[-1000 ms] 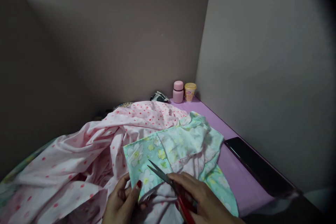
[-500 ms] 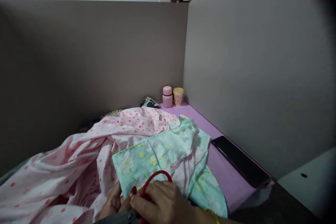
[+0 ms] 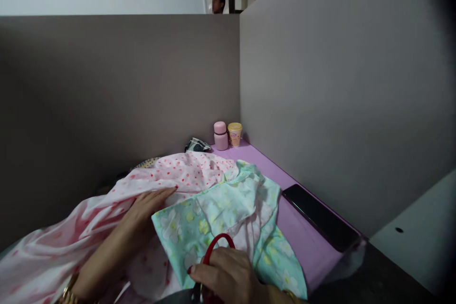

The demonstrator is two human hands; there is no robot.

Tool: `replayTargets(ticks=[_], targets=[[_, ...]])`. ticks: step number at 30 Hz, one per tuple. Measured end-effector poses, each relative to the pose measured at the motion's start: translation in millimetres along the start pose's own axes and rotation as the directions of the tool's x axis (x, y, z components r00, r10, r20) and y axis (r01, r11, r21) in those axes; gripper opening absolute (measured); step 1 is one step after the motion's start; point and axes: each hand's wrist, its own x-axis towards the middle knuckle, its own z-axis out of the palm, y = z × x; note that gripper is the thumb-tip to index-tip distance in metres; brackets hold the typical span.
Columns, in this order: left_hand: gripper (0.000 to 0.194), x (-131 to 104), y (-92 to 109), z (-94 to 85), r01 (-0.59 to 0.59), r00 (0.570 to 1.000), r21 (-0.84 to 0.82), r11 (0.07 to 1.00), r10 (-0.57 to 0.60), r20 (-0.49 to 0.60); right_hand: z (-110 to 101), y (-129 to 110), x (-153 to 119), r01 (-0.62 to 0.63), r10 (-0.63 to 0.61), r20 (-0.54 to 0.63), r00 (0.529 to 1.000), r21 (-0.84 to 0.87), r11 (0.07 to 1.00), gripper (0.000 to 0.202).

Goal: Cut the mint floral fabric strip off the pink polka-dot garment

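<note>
My right hand (image 3: pixel 231 273) is wrapped round the red handles of a pair of scissors (image 3: pixel 218 237). Their dark blades point left at the bottom edge, partly out of view. Beneath that hand spreads a mint-green cloth (image 3: pixel 204 216) with white and yellow flowers. My left hand (image 3: pixel 147 204) lies with fingers stretched out on a pink fabric (image 3: pixel 194 168) with red dots, just beyond the green cloth's left corner. This pink fabric is bunched in loose folds across the left side.
A black phone (image 3: pixel 320 216) lies on the purple table cover (image 3: pixel 263 159) at the right. In the back corner stand a pink bottle (image 3: pixel 221 137) and a yellow-lidded cup (image 3: pixel 234 134), beside a checked cloth (image 3: pixel 197 145). Grey partitions (image 3: pixel 142 80) rise behind and right. A person's head (image 3: pixel 218 3) shows beyond.
My left hand has left the green cloth's edge near the scissors and reached forward onto the pink fabric. My right hand keeps the scissors. The view has shifted slightly.
</note>
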Motion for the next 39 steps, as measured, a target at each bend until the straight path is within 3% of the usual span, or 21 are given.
replayTargets(ticks=[2, 4, 8, 10, 13, 17, 19, 21, 23, 24, 26, 28, 30, 32, 35, 37, 39], targets=[[0.041, 19.8, 6.5, -10.6, -0.127, 0.977, 0.091, 0.988, 0.108, 0.186, -2.6, 1.1, 1.7, 0.007, -0.007, -0.011, 1.0, -0.02, 1.0, 0.032], [0.044, 36.3, 18.8, -19.5, -0.236, 0.922, 0.16, 0.958, 0.169, 0.348, -5.5, 2.5, 3.3, 0.012, -0.014, -0.038, 0.999, -0.037, 0.999, 0.027], [0.043, 56.0, 37.3, -20.7, -0.368, 0.853, 0.244, 0.897, 0.222, 0.471, -9.9, 3.4, 6.8, 0.002, -0.003, -0.064, 0.998, -0.018, 1.0, 0.025], [0.039, 58.3, 35.4, -13.6, -0.387, 0.821, 0.16, 0.908, 0.26, 0.508, -9.0, 3.7, 5.8, 0.006, -0.007, -0.062, 0.998, -0.009, 1.0, 0.025], [0.032, 56.7, 20.5, -0.7, -0.277, 0.776, -0.061, 0.959, 0.26, 0.574, -1.3, 6.2, -5.1, 0.023, -0.022, -0.019, 1.0, 0.028, 0.999, 0.023], [0.024, 58.3, -6.1, 13.4, -0.024, 0.763, -0.249, 0.968, 0.179, 0.621, 13.3, 11.0, -27.6, -0.032, 0.023, 0.086, 0.996, 0.104, 0.994, 0.024], [0.024, 61.2, -16.4, 18.4, 0.032, 0.761, -0.274, 0.961, 0.155, 0.63, 15.6, 11.8, -33.3, -0.102, 0.087, 0.106, 0.991, 0.146, 0.984, 0.023], [0.024, 62.9, -22.0, 21.2, 0.076, 0.762, -0.288, 0.955, 0.131, 0.634, 12.2, 10.9, -32.7, -0.252, 0.217, 0.156, 0.964, 0.256, 0.933, 0.024], [0.022, 62.3, -23.0, 22.0, 0.123, 0.776, -0.304, 0.945, 0.1, 0.623, 4.2, 9.6, -27.0, -0.493, 0.465, 0.171, 0.869, 0.398, 0.774, 0.028], [0.021, 61.5, -22.2, 22.3, 0.149, 0.784, -0.313, 0.938, 0.081, 0.615, -0.8, 9.4, -22.8, -0.59, 0.599, 0.154, 0.786, 0.476, 0.651, 0.03], [0.022, 60.2, -20.1, 24.4, 0.209, 0.788, -0.331, 0.92, 0.042, 0.614, -11.1, 12.2, -13.0, -0.699, 0.841, 0.115, 0.529, 0.621, 0.355, 0.032], [0.028, 61.1, -18.9, 29.5, 0.269, 0.779, -0.339, 0.901, 0.004, 0.627, -19.9, 20.7, -3.8, -0.676, 0.948, 0.149, 0.282, 0.732, 0.086, 0.034], [0.034, 64.4, -18.8, 36.9, 0.304, 0.781, -0.33, 0.894, -0.035, 0.624, -25.0, 34.3, 1.5, -0.61, 0.968, 0.22, 0.118, 0.785, -0.105, 0.039], [0.037, 68.5, -18.4, 44.3, 0.323, 0.798, -0.313, 0.893, -0.08, 0.597, -25.7, 49.0, 1.2, -0.551, 0.976, 0.218, 0.018, 0.817, -0.172, 0.042], [0.041, 73.0, -15.3, 51.5, 0.345, 0.806, -0.281, 0.896, -0.129, 0.578, -21.5, 63.2, -7.5, -0.548, 0.975, 0.209, -0.076, 0.808, -0.216, 0.044], [0.041, 74.3, -12.5, 53.2, 0.351, 0.8, -0.252, 0.902, -0.149, 0.582, -18.0, 64.6, -14.2, -0.554, 0.972, 0.209, -0.105, 0.8, -0.231, 0.044], [0.039, 75.0, -10.1, 53.2, 0.348, 0.792, -0.219, 0.912, -0.161, 0.588, -16.0, 61.4, -18.4, -0.558, 0.974, 0.2, -0.105, 0.799, -0.224, 0.044]])
